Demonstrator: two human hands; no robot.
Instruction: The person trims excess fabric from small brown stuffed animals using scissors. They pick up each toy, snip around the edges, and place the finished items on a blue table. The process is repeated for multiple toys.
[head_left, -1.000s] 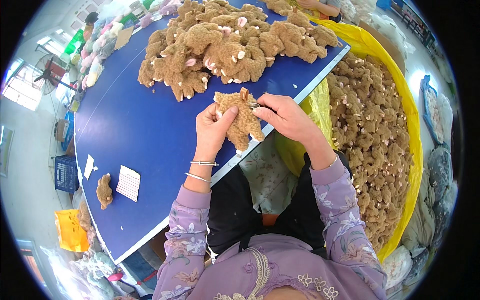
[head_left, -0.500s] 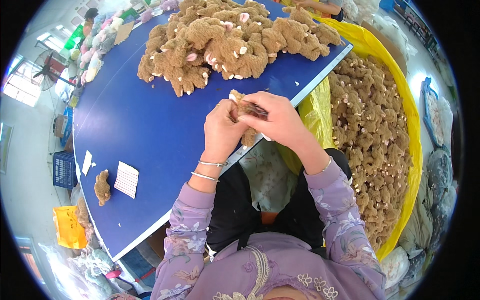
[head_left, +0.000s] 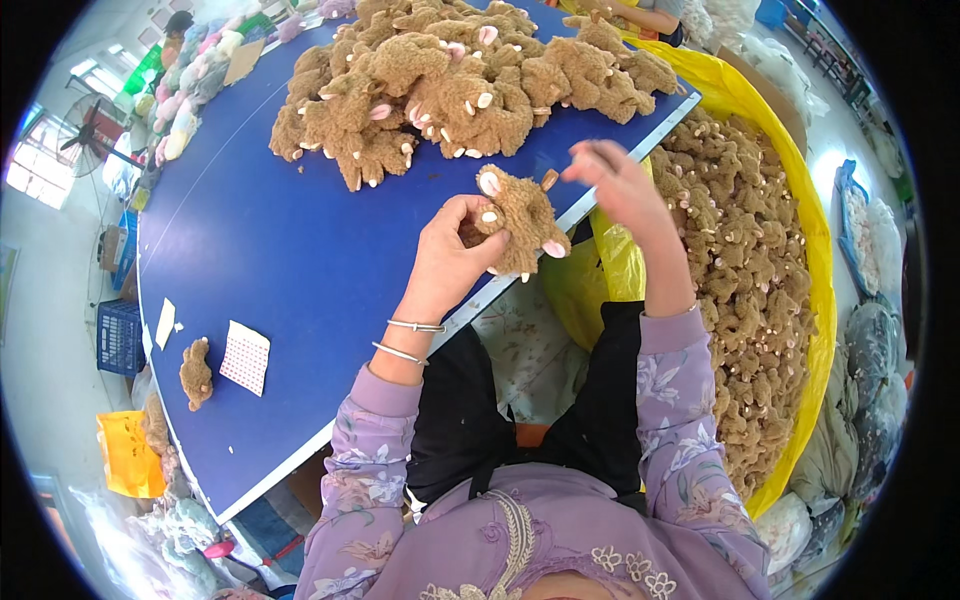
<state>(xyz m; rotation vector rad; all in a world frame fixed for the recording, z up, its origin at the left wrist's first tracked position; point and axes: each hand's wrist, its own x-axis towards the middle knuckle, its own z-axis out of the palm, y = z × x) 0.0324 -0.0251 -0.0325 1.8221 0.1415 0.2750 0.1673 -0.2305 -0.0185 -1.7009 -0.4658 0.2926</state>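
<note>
My left hand grips a brown plush animal by its left side, thumb in front. The fuzzy toy is held up over the table edge; it has white and pink ear pieces, small pale paw tips and a little brown loop at its top. To the right, apart from the toy, my right hand is raised with its fingers stretched out, somewhat blurred; nothing shows in them. A large pile of similar brown plush animals lies beyond my hands on the blue table.
Right of the table, a yellow bag is full of small brown plush pieces. At the table's left lie a single brown plush piece and a dotted white sheet. A blue crate stands beyond. Another person's arm shows at the back.
My right hand has come off the plush animal and moved right and up. The toy, bunched between both hands before, now shows spread out in my left hand.
</note>
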